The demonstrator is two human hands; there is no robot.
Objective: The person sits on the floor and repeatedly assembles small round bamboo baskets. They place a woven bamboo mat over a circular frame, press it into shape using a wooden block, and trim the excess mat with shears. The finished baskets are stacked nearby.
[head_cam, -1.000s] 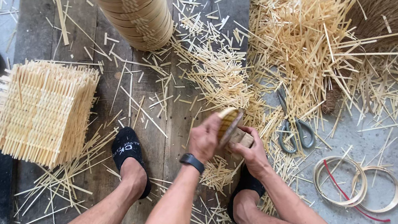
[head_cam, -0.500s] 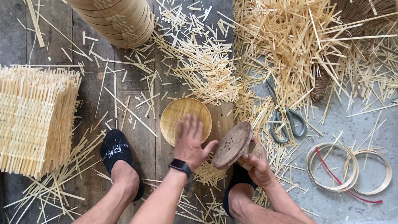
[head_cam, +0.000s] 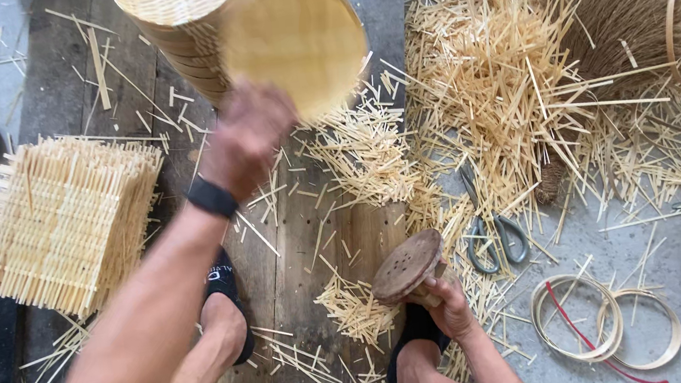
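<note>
left hand (head_cam: 246, 138) is raised, fingers closed on the edge of a round woven bamboo disc (head_cam: 294, 43), blurred, just beside a stack of woven baskets (head_cam: 183, 20). right hand (head_cam: 448, 304) grips a round wooden mould (head_cam: 408, 265) low near the foot. scissors (head_cam: 495, 233) lie just right of that grip; a pile of square woven mats (head_cam: 67, 221) sits well left.

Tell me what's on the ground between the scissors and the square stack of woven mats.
In the head view, between the scissors and the woven mat stack lie dark wooden planks strewn with loose bamboo sticks, plus the person's sandalled foot.
</note>
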